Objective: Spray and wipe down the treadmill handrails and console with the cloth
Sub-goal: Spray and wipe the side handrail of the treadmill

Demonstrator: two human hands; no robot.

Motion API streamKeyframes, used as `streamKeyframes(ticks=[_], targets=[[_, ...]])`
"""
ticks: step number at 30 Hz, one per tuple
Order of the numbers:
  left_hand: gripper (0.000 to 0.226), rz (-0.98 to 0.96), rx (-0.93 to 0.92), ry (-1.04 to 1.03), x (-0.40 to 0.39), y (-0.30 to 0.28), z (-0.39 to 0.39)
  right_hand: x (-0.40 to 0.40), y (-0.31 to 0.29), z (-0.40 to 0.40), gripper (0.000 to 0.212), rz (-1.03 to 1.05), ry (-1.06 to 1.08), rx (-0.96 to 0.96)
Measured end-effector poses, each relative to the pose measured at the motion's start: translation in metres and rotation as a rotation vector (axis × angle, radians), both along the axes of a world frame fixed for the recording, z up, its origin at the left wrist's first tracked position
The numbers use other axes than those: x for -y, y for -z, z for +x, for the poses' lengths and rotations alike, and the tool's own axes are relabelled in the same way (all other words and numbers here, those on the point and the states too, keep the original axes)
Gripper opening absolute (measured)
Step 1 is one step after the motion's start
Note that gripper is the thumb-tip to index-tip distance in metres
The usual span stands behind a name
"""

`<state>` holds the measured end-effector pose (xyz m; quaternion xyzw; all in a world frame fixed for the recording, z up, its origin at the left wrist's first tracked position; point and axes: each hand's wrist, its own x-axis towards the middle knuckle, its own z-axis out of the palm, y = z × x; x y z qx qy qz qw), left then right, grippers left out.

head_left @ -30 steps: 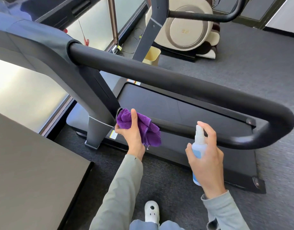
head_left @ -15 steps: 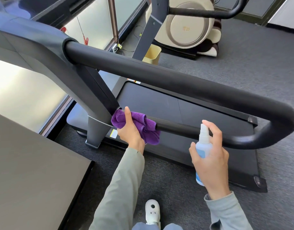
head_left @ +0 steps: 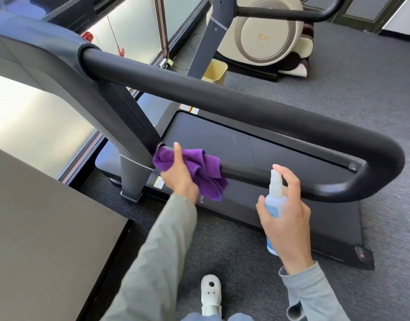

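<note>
A black looped handrail runs from the treadmill's upright post to a bend at the right and returns as a lower bar. My left hand grips a purple cloth wrapped around the lower bar close to the post. My right hand holds a small white and blue spray bottle upright just in front of the lower bar, index finger on the nozzle top. The console is out of frame.
The treadmill belt deck lies below the rail on grey carpet. A dark table top fills the lower left. A beige massage chair and a yellow bin stand beyond. My white shoe is below.
My left hand has slid the cloth along the lower bar, first toward the post, now spread a little to the right. The right hand and bottle stay almost still.
</note>
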<state>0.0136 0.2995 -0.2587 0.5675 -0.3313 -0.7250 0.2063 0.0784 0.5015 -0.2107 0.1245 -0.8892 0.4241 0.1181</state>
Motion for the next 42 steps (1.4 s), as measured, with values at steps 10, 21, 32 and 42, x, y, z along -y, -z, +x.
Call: streamKeyframes(ticks=[10,21,32,42], targets=[[0.097,0.024,-0.005,0.108,-0.064,-0.007,0.0,-0.01,0.004,0.001,0.069,-0.024,-0.038,-0.013],[0.065,0.18,-0.355,0.318,-0.189,-0.009,0.015,-0.085,0.0,0.017,0.073,-0.009,0.09,-0.062],[0.046,0.032,-0.349,0.279,-0.174,-0.018,0.014,-0.114,0.0,0.023,0.071,-0.016,0.074,-0.069],[0.037,0.233,-0.462,0.384,-0.253,-0.03,0.021,-0.134,-0.001,0.028,0.072,-0.056,0.103,-0.115]])
